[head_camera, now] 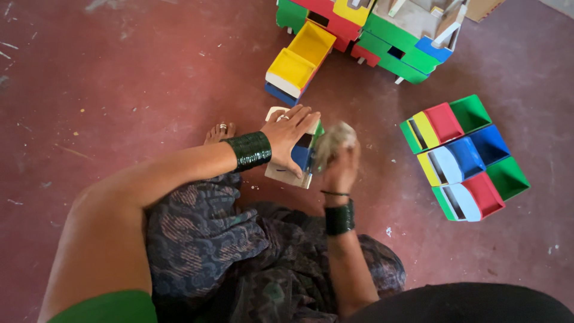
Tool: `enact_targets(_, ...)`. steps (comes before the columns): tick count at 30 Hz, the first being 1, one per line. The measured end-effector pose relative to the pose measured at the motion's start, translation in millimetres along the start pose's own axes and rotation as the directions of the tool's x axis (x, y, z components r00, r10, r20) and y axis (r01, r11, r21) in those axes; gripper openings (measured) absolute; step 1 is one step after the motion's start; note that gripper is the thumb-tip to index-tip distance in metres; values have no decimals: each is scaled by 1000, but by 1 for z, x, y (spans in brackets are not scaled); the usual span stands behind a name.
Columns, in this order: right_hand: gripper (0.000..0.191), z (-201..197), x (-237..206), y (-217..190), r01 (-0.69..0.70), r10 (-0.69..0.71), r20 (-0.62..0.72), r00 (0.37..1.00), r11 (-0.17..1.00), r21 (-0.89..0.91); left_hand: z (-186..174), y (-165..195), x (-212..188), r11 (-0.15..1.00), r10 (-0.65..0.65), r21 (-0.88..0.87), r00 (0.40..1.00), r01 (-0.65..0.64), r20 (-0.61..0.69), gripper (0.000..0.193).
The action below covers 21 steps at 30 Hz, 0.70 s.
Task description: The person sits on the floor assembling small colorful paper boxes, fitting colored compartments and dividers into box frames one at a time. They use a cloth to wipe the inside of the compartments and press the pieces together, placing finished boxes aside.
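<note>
Toes (219, 131) with a ring poke out at middle left on the red floor (119, 72). Next, the left hand (291, 136) lies flat on a small toy truck (297, 157) in the middle of the frame, its grip pressing the truck's top. Just right, the right hand (341, 167) has its grip closed on a blurry cloth (332, 142) at the truck's side. Three trucks (463, 157) sit at the right, more (365, 33) at the top.
</note>
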State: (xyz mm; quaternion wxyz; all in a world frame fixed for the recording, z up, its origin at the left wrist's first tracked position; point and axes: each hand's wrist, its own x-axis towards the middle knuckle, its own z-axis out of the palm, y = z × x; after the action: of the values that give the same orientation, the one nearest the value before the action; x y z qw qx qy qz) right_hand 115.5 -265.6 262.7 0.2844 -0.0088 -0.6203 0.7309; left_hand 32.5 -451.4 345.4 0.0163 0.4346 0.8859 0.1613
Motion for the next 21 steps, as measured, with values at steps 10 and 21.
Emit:
enact_targets(10, 65, 30, -46, -4, 323, -131, 403, 906, 829, -456, -4, -6, 10, 998, -3, 59, 997, -1, 76, 155)
enact_targets(21, 53, -37, -31, 38, 246, -66, 356, 932, 837, -489, -17, 19, 45, 998, -48, 57, 987, 39, 154, 157)
